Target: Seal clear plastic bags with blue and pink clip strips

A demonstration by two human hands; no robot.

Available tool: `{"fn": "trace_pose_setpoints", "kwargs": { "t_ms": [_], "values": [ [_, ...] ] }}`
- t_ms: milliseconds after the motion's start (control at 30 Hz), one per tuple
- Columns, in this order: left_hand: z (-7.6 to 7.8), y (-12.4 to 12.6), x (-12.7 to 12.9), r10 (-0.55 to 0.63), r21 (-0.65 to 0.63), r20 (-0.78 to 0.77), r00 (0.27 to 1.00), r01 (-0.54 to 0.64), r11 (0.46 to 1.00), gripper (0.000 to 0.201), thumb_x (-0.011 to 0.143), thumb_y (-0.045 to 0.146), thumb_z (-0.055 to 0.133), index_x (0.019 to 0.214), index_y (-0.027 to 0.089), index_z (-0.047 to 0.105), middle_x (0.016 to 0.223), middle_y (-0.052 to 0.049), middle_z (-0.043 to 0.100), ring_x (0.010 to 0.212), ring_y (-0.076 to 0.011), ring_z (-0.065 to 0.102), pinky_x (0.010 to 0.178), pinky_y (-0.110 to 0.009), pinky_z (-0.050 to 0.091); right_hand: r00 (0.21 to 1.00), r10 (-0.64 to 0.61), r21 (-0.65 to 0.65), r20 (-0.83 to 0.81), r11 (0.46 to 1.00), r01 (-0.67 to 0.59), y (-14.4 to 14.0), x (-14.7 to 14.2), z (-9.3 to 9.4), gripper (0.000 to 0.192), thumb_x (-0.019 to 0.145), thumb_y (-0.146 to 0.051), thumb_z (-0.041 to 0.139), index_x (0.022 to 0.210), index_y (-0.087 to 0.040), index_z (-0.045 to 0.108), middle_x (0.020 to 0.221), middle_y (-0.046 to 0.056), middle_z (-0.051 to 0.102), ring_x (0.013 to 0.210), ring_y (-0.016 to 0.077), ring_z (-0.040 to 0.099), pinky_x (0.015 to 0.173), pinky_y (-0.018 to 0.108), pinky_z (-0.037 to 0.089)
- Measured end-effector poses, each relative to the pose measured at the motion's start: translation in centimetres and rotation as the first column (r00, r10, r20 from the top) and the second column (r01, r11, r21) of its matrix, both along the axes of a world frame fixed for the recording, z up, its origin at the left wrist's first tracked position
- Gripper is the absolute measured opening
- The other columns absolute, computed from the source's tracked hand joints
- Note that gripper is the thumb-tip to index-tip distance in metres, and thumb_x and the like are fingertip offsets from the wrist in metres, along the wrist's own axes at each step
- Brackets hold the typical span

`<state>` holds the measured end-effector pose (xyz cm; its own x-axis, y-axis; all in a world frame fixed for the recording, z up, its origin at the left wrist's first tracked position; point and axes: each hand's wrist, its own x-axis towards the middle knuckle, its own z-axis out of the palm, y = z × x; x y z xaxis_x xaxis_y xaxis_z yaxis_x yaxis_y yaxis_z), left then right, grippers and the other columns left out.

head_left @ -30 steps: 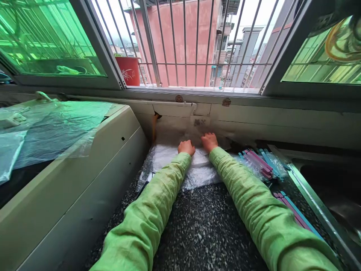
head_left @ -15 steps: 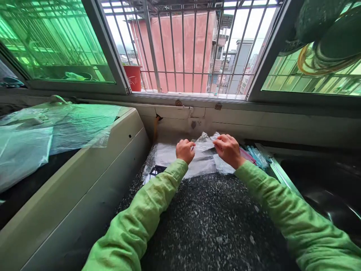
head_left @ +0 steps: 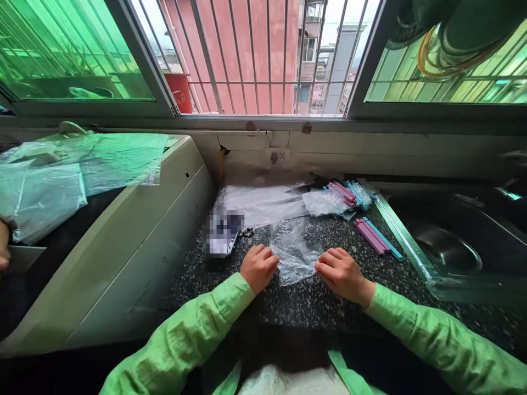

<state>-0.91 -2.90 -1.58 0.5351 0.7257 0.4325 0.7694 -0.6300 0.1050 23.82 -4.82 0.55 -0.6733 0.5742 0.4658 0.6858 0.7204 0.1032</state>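
Right, I've got my left hand [head_left: 258, 267] and right hand [head_left: 340, 272] pinching the clear plastic bag [head_left: 293, 250] flat near the bench's front edge — flimsy, slippery, best gripped at its side edges.

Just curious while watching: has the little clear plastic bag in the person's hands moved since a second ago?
Yes. The clear bag came off the plastic stack by the wall, toward the person, onto the speckled counter.

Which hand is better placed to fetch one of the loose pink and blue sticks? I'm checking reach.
Probably the right hand: the loose sticks lie on its side of the clear bag; the left hand would have to cross over.
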Motion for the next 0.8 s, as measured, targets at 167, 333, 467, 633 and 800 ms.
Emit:
{"fn": "trace_pose_setpoints", "kwargs": {
  "t_ms": [167, 333, 467, 633, 800],
  "values": [
    [-0.6, -2.5, -0.4, -0.089, -0.038, -0.010, 0.996, 0.088, 0.995, 0.023, 0.082, 0.022, 0.041, 0.071, 0.021, 0.062, 0.067, -0.005, 0.058, 0.067, -0.0164, 0.047, 0.064, -0.030, 0.037, 0.999, 0.046, -0.133, 0.022, 0.990, -0.043, -2.0, 0.1, -0.5, 0.021, 0.083, -0.024, 0.047, 0.065, -0.018, 0.056, 0.068, 0.003, 0.056, 0.067, 0.0131, 0.042, 0.063, 0.028, 0.028],
    [0.2, -3.0, -1.1, -0.235, -0.093, 0.176, 0.956, 0.254, 0.963, 0.017, 0.072, 0.015, 0.046, 0.079, 0.018, 0.061, 0.067, -0.004, 0.057, 0.065, -0.0150, 0.047, 0.065, -0.028, 0.040, 0.987, 0.009, -0.319, -0.159, 0.946, -0.060, -0.8, 1.4, 1.2, 0.018, 0.082, -0.031, 0.048, 0.076, -0.018, 0.059, 0.067, 0.004, 0.058, 0.065, 0.0137, 0.050, 0.061, 0.027, 0.035],
    [1.8, 0.0, -1.7, 0.012, -0.149, 0.283, 0.959, 0.031, 0.988, 0.021, 0.078, 0.022, 0.042, 0.079, 0.016, 0.062, 0.067, -0.005, 0.058, 0.067, -0.0155, 0.050, 0.069, -0.031, 0.042, 0.943, -0.172, -0.355, -0.286, 0.933, 0.063, 3.4, 2.0, 2.4, 0.015, 0.080, -0.028, 0.050, 0.077, -0.017, 0.060, 0.072, 0.005, 0.062, 0.067, 0.0144, 0.054, 0.062, 0.026, 0.040],
    [3.7, 5.1, -0.2, 0.230, -0.353, -0.024, 0.973, -0.223, 0.909, 0.030, 0.080, 0.025, 0.043, 0.101, 0.016, 0.063, 0.083, -0.008, 0.062, 0.086, -0.0212, 0.054, 0.081, -0.034, 0.041, 0.944, -0.251, -0.532, -0.215, 0.841, 0.102, 8.1, 0.3, 2.4, 0.029, 0.071, -0.020, 0.054, 0.100, -0.018, 0.061, 0.068, 0.000, 0.062, 0.056, 0.0101, 0.050, 0.055, 0.022, 0.038],
    [3.6, 7.5, 1.7, 0.249, -0.416, -0.256, 0.934, -0.339, 0.844, 0.039, 0.078, 0.032, 0.047, 0.113, 0.019, 0.057, 0.101, -0.011, 0.061, 0.102, -0.0271, 0.050, 0.083, -0.036, 0.041, 0.974, -0.212, -0.575, -0.085, 0.808, 0.126, 9.7, -1.9, 1.7, 0.028, 0.068, -0.016, 0.056, 0.094, -0.022, 0.065, 0.065, -0.002, 0.063, 0.053, 0.0085, 0.050, 0.054, 0.020, 0.036]
  ]
}}
